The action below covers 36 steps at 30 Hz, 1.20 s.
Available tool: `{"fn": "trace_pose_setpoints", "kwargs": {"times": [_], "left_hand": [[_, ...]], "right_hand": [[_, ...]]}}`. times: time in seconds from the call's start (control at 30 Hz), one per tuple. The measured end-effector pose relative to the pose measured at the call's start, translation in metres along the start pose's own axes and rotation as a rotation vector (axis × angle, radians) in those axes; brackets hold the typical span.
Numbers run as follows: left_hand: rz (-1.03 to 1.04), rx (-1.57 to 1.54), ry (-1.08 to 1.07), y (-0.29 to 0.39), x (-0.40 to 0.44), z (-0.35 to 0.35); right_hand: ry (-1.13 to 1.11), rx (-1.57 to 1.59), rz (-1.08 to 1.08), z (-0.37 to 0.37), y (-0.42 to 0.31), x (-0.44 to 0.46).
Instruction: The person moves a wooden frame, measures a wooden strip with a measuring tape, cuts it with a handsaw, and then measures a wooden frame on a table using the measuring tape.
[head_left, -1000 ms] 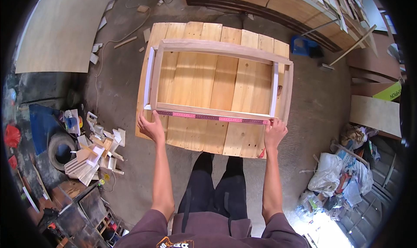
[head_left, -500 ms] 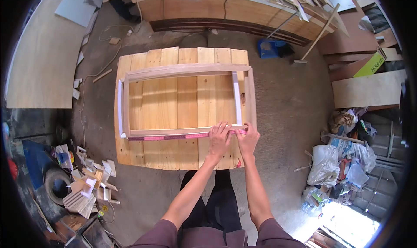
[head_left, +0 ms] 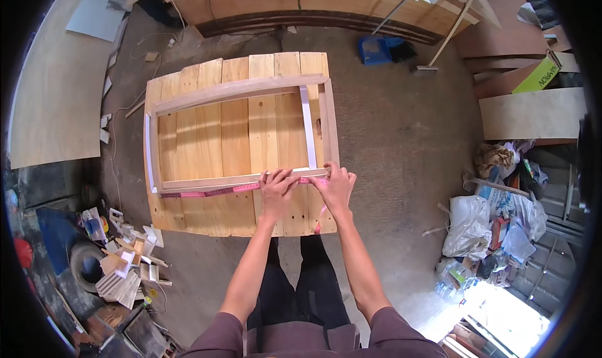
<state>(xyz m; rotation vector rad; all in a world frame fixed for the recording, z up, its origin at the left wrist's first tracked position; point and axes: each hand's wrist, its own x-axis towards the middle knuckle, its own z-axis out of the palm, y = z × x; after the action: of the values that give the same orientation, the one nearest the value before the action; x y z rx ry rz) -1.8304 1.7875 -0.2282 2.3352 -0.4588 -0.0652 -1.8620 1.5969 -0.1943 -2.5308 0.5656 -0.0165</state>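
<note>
A rectangular wooden frame (head_left: 238, 181) lies flat on a table of pale planks (head_left: 207, 217). A pink measuring tape (head_left: 219, 190) runs along the frame's near rail, with a dark section towards its left end. My left hand (head_left: 276, 192) is closed on the tape, its fingers resting against the near rail. At the frame's near right corner, my right hand (head_left: 337, 187) pinches the tape, fingertips touching the corner. Below the right hand, a loose length of tape hangs down towards the table's near edge. White strips show along the frame's left side and inside its right end.
Wood offcuts (head_left: 122, 270) and a tyre (head_left: 86, 264) lie on the floor at left. Plastic bags (head_left: 470, 226) are heaped at right. A blue dustpan (head_left: 374, 49) and a broom (head_left: 426, 68) stand beyond the table, before a long wooden counter (head_left: 263, 10).
The view has shifted, so the table appears further left. My hands are further apart along the rail, and more loose tape shows below my right hand.
</note>
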Motion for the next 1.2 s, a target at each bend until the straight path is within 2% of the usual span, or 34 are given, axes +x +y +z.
{"fn": "trace_pose_setpoints", "kwargs": {"times": [0.17,0.47,0.57,0.9,1.1,1.2], "left_hand": [[-0.040,0.036,0.025,0.002,-0.001,0.001],[-0.065,0.019,0.002,0.006,0.002,-0.001],[-0.045,0.041,0.008,0.003,0.001,0.001],[-0.042,0.065,-0.014,0.000,0.002,0.001],[-0.047,0.060,-0.032,-0.002,0.004,0.003],[-0.044,0.051,-0.053,-0.007,0.002,0.001]], "right_hand": [[-0.185,-0.041,-0.015,-0.017,0.025,0.015],[-0.275,0.126,-0.150,-0.045,0.076,0.029],[-0.305,0.158,-0.130,-0.043,0.085,0.029],[-0.302,0.177,-0.161,-0.042,0.088,0.031],[-0.221,0.102,-0.161,-0.038,0.084,0.026],[-0.246,0.087,-0.109,-0.037,0.077,0.022]]}}
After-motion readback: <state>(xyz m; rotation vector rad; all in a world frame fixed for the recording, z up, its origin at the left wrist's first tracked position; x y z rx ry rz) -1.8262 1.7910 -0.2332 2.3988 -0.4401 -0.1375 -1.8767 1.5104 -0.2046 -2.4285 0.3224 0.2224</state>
